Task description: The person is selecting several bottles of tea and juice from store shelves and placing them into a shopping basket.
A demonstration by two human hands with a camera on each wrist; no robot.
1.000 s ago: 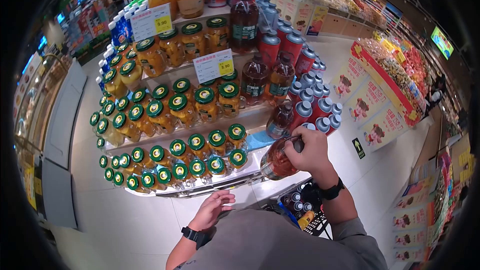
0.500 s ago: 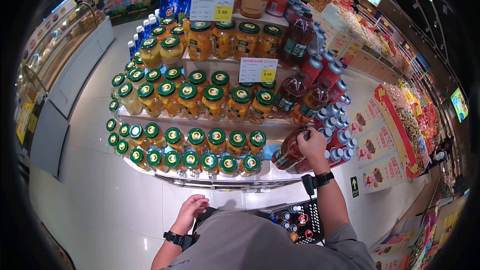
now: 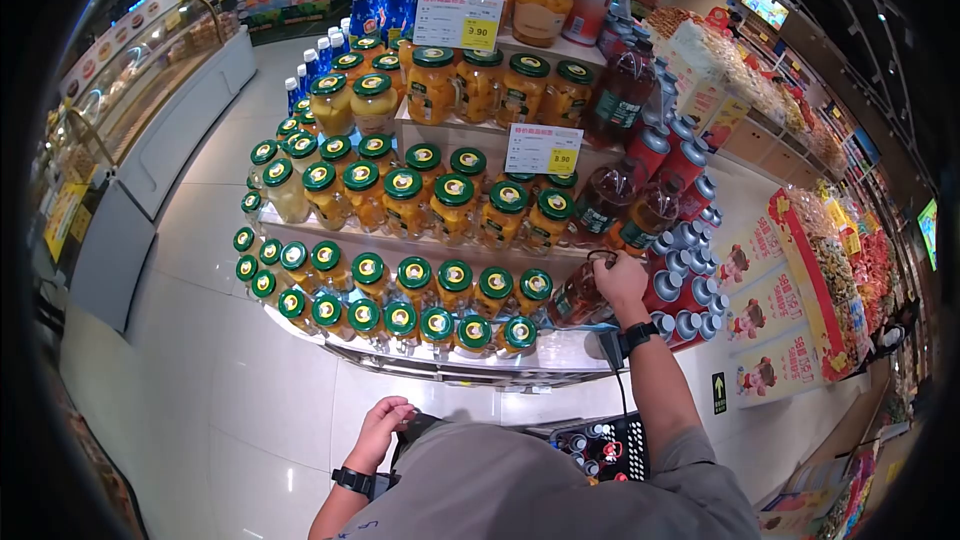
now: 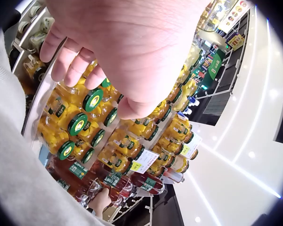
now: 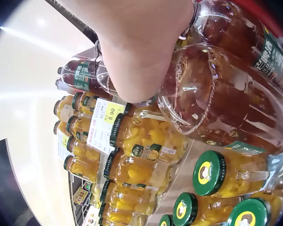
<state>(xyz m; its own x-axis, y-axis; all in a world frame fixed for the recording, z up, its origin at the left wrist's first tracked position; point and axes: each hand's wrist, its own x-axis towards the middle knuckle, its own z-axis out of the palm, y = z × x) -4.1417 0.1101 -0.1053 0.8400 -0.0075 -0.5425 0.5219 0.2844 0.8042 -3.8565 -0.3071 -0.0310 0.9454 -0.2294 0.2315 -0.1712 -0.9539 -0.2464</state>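
Note:
My right hand (image 3: pixel 622 285) grips a large clear plastic bottle (image 3: pixel 578 298) of red-brown drink by its top, at the right end of the display's bottom shelf. The right wrist view shows this bottle (image 5: pixel 226 99) close up, beside another of the same kind (image 5: pixel 245 33) and next to green-lidded jars of yellow fruit (image 5: pixel 210 173). Its cap is hidden by my hand. Away from the shelf, my left hand (image 3: pixel 378 432) hangs in front of my body, fingers loosely bent and holding nothing. In the left wrist view its palm and fingers (image 4: pixel 73 63) overlap the jars.
Rows of fruit jars (image 3: pixel 405 200) fill the tiered display left of the bottle. Red cans with silver tops (image 3: pixel 690 290) crowd its right side. Price cards (image 3: pixel 545 150) stand on the upper tiers. Below my right forearm is a black basket (image 3: pixel 635 450) containing several bottles.
My right hand has carried the bottle forward from the shelf's front edge, setting it further back beside the jars. The head view has shifted, so the display appears further right. My left hand stays low.

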